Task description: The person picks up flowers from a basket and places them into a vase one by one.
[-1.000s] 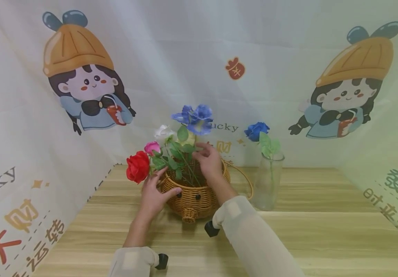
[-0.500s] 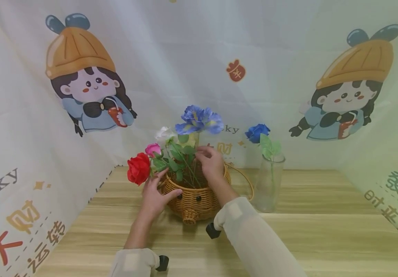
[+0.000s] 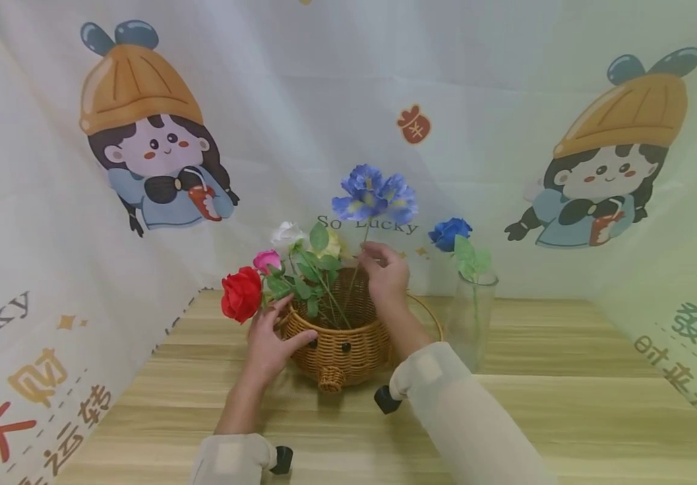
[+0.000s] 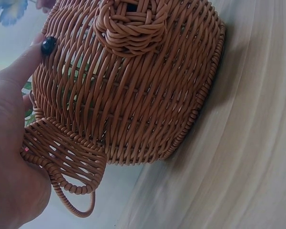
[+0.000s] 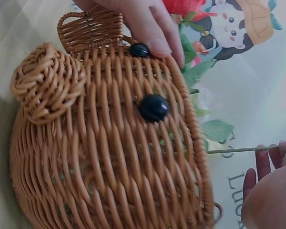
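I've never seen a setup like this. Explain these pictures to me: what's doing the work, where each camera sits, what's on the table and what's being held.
There is no robot here, just a person's two bare hands. The wide picture comes from a camera worn on the head; the two close, tilted ones come from cameras on the left and right wrists.

On the wooden-looking table stands a wicker basket with a woven snout and black button eyes. Red, pink, white and yellow blooms lean at its left side. To its right, a glass vase holds one dark blue rose.

The left hand grips the basket's rim. The right hand pinches the stem of a lighter blue flower, whose lower end runs down into the basket.
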Demonstrator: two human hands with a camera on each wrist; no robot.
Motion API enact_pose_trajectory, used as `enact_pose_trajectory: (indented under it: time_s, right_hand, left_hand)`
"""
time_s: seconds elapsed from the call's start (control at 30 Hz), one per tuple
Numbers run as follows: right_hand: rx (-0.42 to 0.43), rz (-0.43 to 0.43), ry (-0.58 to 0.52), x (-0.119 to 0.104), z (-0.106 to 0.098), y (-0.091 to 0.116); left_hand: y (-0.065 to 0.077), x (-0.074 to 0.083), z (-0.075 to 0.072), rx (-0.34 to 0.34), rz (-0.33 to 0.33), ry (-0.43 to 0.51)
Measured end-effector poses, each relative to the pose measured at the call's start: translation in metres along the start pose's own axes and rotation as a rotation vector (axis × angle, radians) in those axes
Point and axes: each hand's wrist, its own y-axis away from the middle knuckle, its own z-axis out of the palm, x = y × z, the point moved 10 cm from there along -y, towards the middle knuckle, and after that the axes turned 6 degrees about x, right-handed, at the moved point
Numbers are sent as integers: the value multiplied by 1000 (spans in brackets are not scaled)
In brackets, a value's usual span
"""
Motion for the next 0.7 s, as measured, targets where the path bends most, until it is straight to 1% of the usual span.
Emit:
enact_pose_trajectory:
  time_s: [0.13,0.23,0.37,0.5,0.7]
  right_hand:
    - [-1,-18,-21,-8,-11,-4]
    - [17,-20,-17,-9,-21,-7]
    - [31,3,-104,-6,-32,-11]
    - [44,0,-182,-9,-43,-17]
    - [73,-72,-231,-26,-62,-25]
  left_hand:
    - [0,0,0,-3,0,-15]
    - [0,-1,1,-6,-1,-27]
    - [2,-3,2,-12,-8,-8]
    - [2,-3,3,-20,-17,13]
    - [0,-2,3,-25,-12,30]
